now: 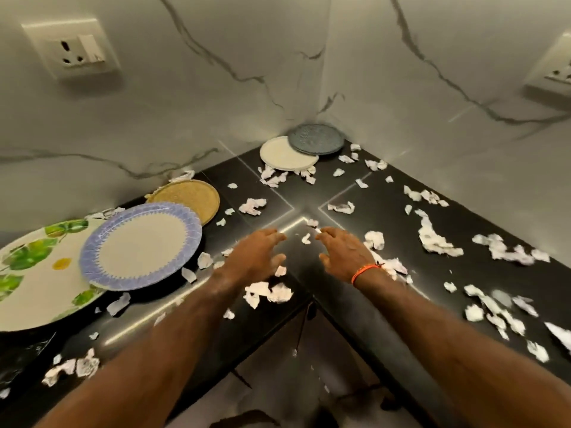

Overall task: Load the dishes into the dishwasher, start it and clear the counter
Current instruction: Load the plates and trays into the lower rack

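Little looks done yet: five plates sit on the black stone counter (349, 193), the leaf-printed white plate (34, 279), blue-rimmed plate (142, 245) and yellow plate (188, 196) overlapping at left, a cream plate (284, 156) and grey plate (318, 139) in the corner. Torn white paper scraps (435, 239) lie everywhere. The left hand (253, 257) and right hand (346, 248) hover spread, holding nothing.

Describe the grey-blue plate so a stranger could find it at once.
Follow the black counter to the far corner where the two marble walls meet. The grey-blue plate lies there, its edge overlapping a cream plate. It is the only dark, textured plate, and the farthest from both hands.
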`<state>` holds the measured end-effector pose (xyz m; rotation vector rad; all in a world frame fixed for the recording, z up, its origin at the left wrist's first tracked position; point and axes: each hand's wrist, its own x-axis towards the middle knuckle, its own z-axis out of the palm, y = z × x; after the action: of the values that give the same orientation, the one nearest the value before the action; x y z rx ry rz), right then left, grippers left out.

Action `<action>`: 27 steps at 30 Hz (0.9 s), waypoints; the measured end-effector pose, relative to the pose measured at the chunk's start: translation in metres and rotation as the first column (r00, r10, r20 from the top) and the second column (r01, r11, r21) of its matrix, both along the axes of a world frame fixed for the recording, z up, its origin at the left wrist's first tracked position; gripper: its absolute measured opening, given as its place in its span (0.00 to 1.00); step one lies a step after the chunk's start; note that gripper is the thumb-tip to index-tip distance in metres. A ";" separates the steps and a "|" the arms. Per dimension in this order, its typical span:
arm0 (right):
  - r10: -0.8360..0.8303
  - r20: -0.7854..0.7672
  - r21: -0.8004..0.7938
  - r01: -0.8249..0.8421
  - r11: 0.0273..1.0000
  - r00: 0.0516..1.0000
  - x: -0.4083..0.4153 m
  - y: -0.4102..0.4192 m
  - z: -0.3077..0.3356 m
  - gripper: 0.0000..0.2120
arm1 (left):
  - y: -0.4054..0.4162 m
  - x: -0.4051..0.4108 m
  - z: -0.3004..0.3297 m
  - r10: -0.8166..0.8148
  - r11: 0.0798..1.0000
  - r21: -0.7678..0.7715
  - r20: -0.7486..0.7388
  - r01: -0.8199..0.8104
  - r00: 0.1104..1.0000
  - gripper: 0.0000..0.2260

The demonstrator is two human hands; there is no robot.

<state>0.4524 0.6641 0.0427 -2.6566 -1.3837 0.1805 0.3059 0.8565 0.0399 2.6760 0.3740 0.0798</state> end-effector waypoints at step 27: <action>-0.421 -0.110 -0.012 0.423 0.906 0.900 0.294 0.251 -0.058 0.29 | 0.255 0.327 -0.069 0.236 0.962 0.184 -0.205 -0.200 0.950 0.25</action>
<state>0.7462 0.9154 -0.0154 -2.8074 -0.7441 0.2616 0.6334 1.1112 -0.0292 2.7997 0.7673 -0.1347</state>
